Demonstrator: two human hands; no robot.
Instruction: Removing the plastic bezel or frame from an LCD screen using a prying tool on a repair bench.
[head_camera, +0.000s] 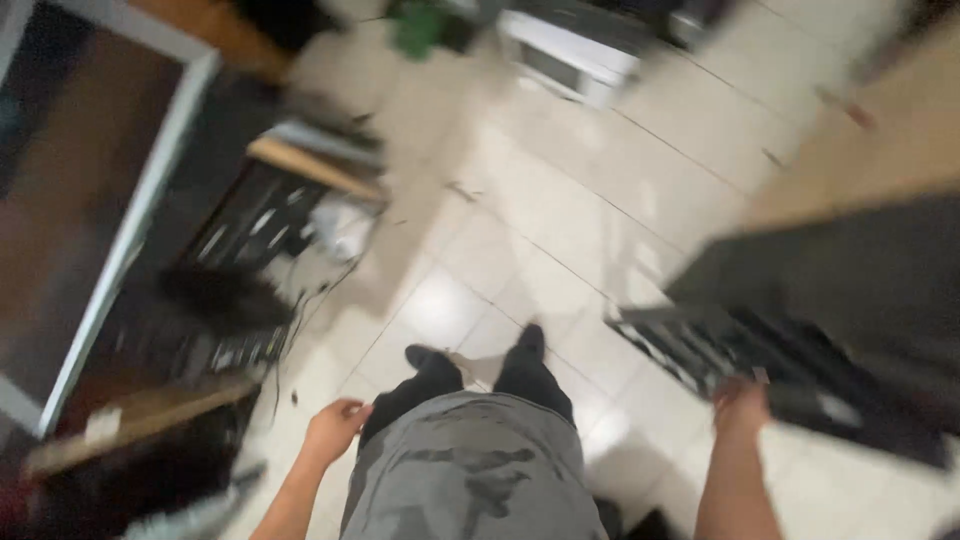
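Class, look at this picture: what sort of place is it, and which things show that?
Probably an electronics repair room: a black equipment case held by the right hand, opened devices with wires on the pale tiled floor.

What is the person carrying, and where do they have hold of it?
The right hand grips a large black case-like box at its near lower edge, by the slotted panel. The left hand hangs loosely curled and seems to hold nothing; blur hides detail.
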